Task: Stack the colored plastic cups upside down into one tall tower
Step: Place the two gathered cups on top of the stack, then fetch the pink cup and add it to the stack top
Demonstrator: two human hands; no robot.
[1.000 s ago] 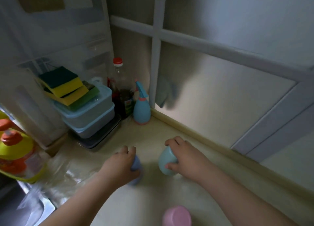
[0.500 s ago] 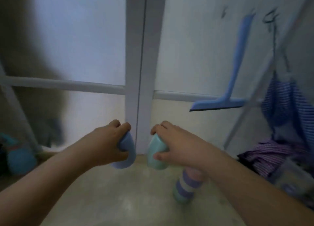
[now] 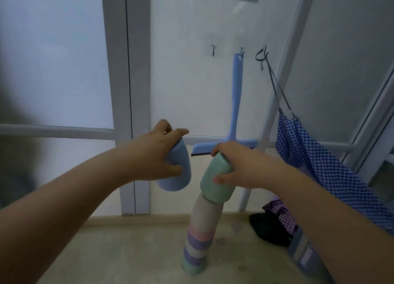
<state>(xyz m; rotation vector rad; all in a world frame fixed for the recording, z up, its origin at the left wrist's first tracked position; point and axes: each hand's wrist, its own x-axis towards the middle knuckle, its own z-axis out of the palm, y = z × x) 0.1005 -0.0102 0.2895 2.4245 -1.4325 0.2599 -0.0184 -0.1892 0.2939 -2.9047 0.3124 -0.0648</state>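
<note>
A tall tower of upside-down cups (image 3: pixel 200 234) in pale beige, pink, purple and green bands stands on the beige counter (image 3: pixel 128 251). My right hand (image 3: pixel 241 164) grips a green cup (image 3: pixel 215 181), mouth down and tilted, right at the tower's top; its rim overlaps the uppermost cup. My left hand (image 3: pixel 155 153) holds a blue cup (image 3: pixel 178 170) mouth down in the air, just left of the green one and apart from the tower.
Frosted window panes with white frames (image 3: pixel 125 91) rise right behind the tower. A blue squeegee (image 3: pixel 232 130) hangs on a hook. A blue checked cloth (image 3: pixel 315 160) hangs at right, with dark and purple fabric (image 3: pixel 275 222) heaped below it.
The view swung right from the counter corner to the tower. Both hands lifted their cups off the counter, and the green cup has arrived at the tower's top.
</note>
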